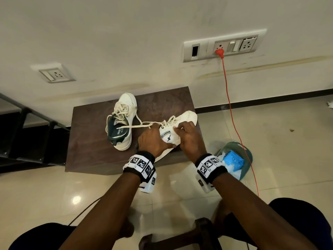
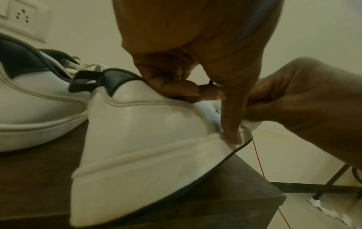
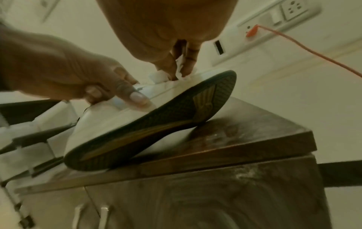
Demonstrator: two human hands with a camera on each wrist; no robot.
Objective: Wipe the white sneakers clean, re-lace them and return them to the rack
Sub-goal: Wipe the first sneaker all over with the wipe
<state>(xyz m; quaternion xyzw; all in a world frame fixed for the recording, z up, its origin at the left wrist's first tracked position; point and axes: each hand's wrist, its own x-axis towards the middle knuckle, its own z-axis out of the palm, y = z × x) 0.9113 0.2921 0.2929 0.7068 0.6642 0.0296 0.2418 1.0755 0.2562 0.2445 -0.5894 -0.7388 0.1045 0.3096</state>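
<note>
A laced white sneaker (image 1: 121,121) lies mid-top on the dark wooden cabinet (image 1: 90,141). Beside it, the left hand (image 1: 153,141) grips the tilted sneaker (image 1: 173,134), whose sole overhangs the cabinet's near edge. The right hand (image 1: 189,138) pinches a white wipe (image 3: 178,68) against its side. Open floor (image 1: 279,141) lies rightward.
</note>
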